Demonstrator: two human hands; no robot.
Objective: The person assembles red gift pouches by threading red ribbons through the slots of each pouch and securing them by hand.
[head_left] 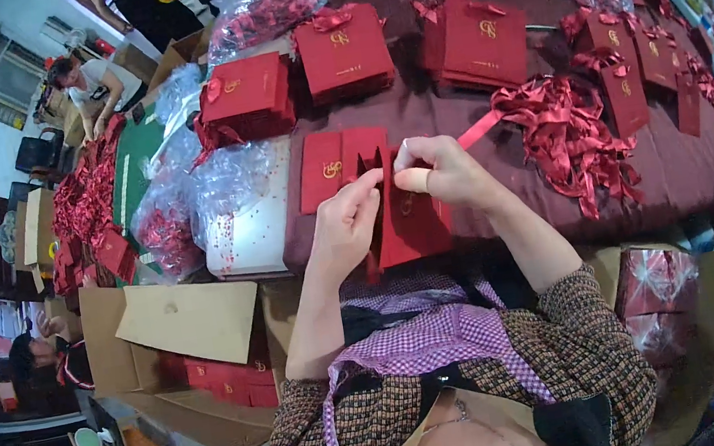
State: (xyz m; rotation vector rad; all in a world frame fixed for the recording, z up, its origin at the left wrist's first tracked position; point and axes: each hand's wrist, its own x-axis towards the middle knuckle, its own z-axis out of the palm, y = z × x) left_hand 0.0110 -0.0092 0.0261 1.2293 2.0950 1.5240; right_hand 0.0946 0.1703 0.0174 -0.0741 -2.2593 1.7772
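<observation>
A red paper gift bag [414, 231] stands partly opened at the table's near edge, between my hands. My left hand [346, 223] is closed on the bag's left side, fingers together near its top. At the upper rim, my right hand [444, 175] is closed in a pinch with its fingers bent inward. A red ribbon [481, 127] runs from behind the right hand toward a heap of red ribbons [571, 140] on the right; its end at the fingertips is hidden. Flat red bags [322, 173] lie just beyond my left hand.
Stacks of red bags with ribbons [343, 54], [478, 43] stand farther back. Clear plastic bags [226, 182] of red bits lie left on a white board [262, 237]. A cardboard box [126, 317] stands at lower left. Other people work across the room.
</observation>
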